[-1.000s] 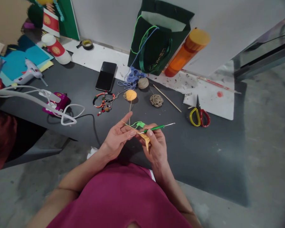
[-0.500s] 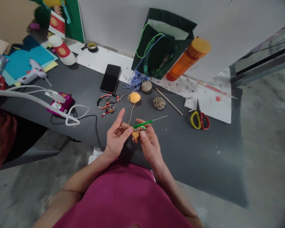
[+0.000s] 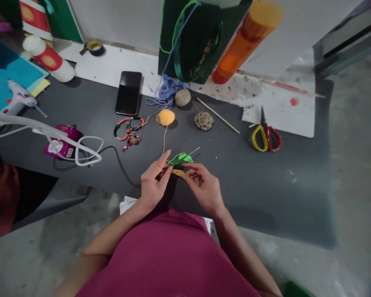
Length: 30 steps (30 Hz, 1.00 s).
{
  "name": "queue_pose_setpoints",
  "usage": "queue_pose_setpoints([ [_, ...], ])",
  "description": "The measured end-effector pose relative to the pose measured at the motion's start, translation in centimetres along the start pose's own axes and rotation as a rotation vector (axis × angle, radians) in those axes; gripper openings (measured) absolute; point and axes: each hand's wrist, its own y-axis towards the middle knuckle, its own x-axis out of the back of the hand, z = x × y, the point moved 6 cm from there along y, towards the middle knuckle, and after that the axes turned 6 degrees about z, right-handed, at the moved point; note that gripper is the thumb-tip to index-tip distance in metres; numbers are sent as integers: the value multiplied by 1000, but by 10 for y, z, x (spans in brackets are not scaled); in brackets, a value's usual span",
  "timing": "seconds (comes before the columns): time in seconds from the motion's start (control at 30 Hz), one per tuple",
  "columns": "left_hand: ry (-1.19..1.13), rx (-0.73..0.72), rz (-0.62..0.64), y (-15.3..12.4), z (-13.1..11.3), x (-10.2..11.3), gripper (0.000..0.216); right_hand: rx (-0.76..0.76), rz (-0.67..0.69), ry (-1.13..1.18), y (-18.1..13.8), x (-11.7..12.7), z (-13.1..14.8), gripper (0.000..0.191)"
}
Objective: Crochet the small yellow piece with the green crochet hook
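My left hand (image 3: 153,185) pinches one end of a small yellow crochet piece (image 3: 177,172), and a strand of yellow yarn passes over its fingers. That strand runs up to a yellow yarn ball (image 3: 166,117). At the piece's other end, the thumb and fingers of my right hand (image 3: 205,185) are closed on it. Just beyond the fingertips is a crochet hook (image 3: 194,152) with a green handle, its metal tip pointing up and right. Whether the hook lies on the table or touches my left fingers, I cannot tell. A bright green crochet piece (image 3: 185,157) with loose green yarn is beside it.
Behind the hands are a beaded bracelet (image 3: 123,128), a phone (image 3: 128,93), blue yarn (image 3: 170,88), a beige crochet rosette (image 3: 203,121) and a wooden stick (image 3: 218,115). Scissors (image 3: 264,134) lie to the right. A purple power strip (image 3: 63,140) with white cables and a glue gun (image 3: 20,97) are left.
The hook has left the space between my hands and is now beyond the fingertips. My right hand has moved right, stretching the yellow piece between both hands. The camera view has shifted closer.
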Motion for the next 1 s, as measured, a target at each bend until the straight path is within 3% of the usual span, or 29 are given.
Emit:
queue_pose_setpoints([
  [0.13, 352, -134, 58, 0, -2, -3, 38, 244, -101, -323, -19, 10, 4, 21],
  [0.23, 488, -189, 78, 2, -4, -4, 36, 382, -13, -485, -32, 3, 6, 37],
  [0.37, 612, -278, 133, 3, -8, -7, 36, 436, 158, -626, -39, -9, 4, 51],
  [0.6, 648, -338, 167, 0, -12, 1, 40, 474, 194, -671, -44, -9, 4, 54],
  [0.7, 627, -362, 171, 0, -15, 8, 42, 456, 143, -647, -45, -2, 5, 60],
  [0.8, 646, -430, 272, -2, -18, 11, 43, 511, 164, -645, -46, -4, 8, 59],
  [0.93, 728, -540, 518, -7, -16, 7, 46, 561, 265, -664, -45, -13, 7, 45],
  [1.0, 782, -588, 580, -9, -16, 6, 45, 594, 270, -717, -46, -14, 6, 38],
])
